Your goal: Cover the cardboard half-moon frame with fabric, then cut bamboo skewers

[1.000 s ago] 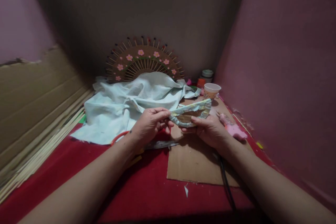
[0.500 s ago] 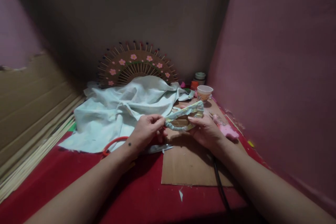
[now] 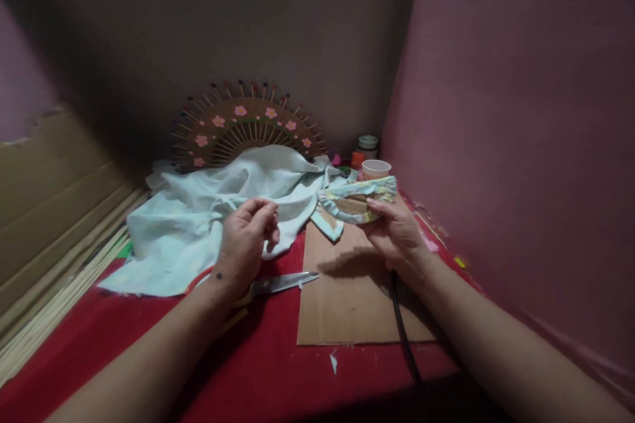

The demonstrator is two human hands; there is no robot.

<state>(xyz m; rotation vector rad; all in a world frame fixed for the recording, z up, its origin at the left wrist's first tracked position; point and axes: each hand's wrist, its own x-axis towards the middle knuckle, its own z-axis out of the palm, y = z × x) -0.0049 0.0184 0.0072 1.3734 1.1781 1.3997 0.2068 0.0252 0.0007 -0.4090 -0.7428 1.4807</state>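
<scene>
Above the cardboard [image 3: 347, 304], right hand [image 3: 397, 234] holds fabric-wrapped arc [image 3: 357, 201]; long axis left-right.

Near red mat [image 3: 278, 370] lies open; cloth [image 3: 198, 231] and fan [image 3: 238, 129] fill the far left, scissors [image 3: 282, 283] midway, cup [image 3: 376, 168] far right, cable [image 3: 403, 324] near right

No legible text or labels anywhere.
</scene>
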